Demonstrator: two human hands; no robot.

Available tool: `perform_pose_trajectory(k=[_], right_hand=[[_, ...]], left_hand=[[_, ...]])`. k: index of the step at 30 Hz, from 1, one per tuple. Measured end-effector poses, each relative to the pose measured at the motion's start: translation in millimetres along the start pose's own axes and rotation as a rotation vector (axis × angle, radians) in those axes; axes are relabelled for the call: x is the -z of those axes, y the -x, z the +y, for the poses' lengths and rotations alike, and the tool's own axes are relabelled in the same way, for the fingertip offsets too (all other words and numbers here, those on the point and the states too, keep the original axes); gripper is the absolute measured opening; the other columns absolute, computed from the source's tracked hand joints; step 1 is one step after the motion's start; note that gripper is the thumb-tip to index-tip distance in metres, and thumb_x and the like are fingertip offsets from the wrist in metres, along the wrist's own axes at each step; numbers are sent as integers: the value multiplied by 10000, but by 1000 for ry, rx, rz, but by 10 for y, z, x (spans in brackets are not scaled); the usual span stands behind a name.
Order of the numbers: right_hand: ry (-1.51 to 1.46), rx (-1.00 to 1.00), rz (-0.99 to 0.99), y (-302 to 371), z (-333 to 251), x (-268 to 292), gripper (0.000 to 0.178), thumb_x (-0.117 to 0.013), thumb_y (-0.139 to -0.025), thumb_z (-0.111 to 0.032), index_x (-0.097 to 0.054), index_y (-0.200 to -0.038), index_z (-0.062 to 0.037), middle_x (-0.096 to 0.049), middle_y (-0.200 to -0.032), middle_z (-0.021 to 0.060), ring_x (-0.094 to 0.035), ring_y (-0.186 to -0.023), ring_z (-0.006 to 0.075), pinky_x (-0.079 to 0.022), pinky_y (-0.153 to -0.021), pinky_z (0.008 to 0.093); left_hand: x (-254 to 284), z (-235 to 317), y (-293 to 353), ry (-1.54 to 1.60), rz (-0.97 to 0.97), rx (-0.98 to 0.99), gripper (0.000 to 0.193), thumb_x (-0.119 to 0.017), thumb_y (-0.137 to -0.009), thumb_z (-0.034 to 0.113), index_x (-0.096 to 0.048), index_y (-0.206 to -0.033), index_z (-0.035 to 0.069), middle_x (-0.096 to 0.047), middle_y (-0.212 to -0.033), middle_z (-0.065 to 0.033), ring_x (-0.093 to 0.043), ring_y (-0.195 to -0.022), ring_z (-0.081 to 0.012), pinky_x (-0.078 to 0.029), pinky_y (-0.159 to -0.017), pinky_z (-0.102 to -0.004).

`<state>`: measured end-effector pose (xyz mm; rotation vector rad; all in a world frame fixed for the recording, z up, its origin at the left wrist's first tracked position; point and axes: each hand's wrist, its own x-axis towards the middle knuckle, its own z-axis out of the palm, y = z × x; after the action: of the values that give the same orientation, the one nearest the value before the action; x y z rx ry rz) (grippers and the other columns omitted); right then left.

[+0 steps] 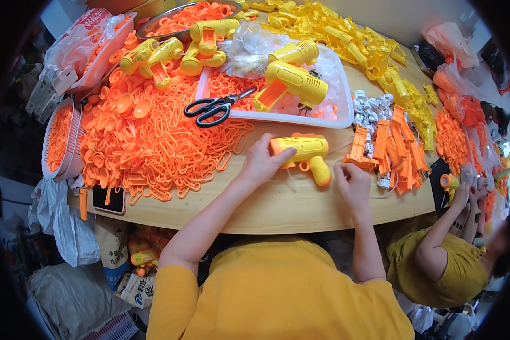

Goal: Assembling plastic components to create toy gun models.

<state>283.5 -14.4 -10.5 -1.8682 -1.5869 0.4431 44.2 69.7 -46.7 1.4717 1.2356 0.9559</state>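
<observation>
My left hand [260, 161] grips a yellow toy gun [310, 148] by its orange-rimmed front end. The gun lies on its side at the table's near middle, its handle angled toward me and to the right. Just right of that handle, my right hand [354, 186] is closed, thumb and fingers pressed together; what they hold, if anything, I cannot make out. A thin pale cord [384, 196] runs over the wood beside this hand. Farther right lie several long orange plastic parts [399, 148], with silvery-white pieces [373, 106] behind them.
Beyond the gun stands a white tray [292, 119] bearing yellow gun bodies; black-handled scissors [216, 107] rest at its left. Orange clips [164, 133] heap at left, near a phone [109, 199]. Yellow parts [345, 42] cover the back. A co-worker [445, 260] sits at right, handling another toy gun [449, 182].
</observation>
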Motion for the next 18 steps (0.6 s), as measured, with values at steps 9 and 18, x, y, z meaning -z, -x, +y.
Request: perform_pose_trajectory(k=[9,18], right_hand=[[-112,517,252,-1199,-741,-75,607,-790,-748,-188,-518,-1265,-25,-583,-1182,139,-546,-1110,240,-416,-959,355],[-613,472,106,-1412,-718,-409,564,-751,-783,-18,-456,-1263,9,-587,-1126,108,-585,-1057,159,-502,-879,295]], left_hand=[[-355,154,-181,-167,134,-117,633,-729,-788,386,-526,-1218,-31,-599,-1166,-244,-613,-1032,-334,-505,-859,-391],[336,644,392,-319,371,-615,454,-712,-799,160,-528,-1193,30,-511,-1134,-176,-580,-979,-338,-506,-799,-394]])
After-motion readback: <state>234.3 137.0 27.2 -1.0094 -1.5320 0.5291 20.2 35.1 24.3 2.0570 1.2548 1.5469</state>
